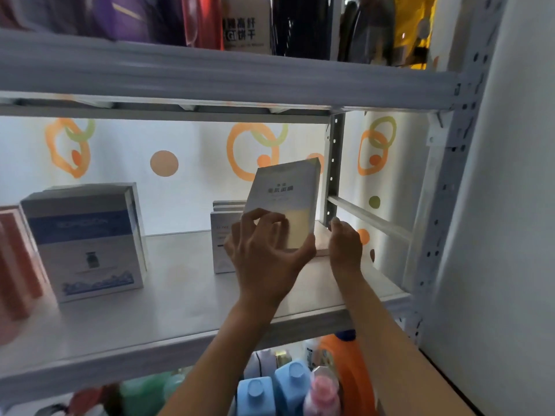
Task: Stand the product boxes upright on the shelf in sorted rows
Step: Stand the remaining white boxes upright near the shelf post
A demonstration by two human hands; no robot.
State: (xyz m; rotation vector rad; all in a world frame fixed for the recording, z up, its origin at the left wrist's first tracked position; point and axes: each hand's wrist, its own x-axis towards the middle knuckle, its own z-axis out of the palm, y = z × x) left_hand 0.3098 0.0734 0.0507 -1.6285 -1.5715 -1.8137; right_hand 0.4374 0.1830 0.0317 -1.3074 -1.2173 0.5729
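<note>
Head view first: your left hand [264, 253] has a grip on the pale product box [283, 202], fingers across its front face and thumb under the lower right corner, and the box leans to the right above the shelf [168, 313]. Your right hand [345, 244] is released, fingers straight, hovering just beside the box's right edge near the rear upright [333, 166]. Something flat and brownish [322, 238] lies on the shelf under the box; I cannot tell what it is. Just to the left stands a short row of white boxes [223, 235], upright already. Further left sits a large blue-and-white box [87, 244], and orange-red boxes [15, 265] stand at the far left edge.

To finish this step well, bring the base down flat first, then tip the top leftward until the box is vertical. Use your right palm as a stop on the right edge so it does not slide. Line its front face up with the white row beside it.
</note>
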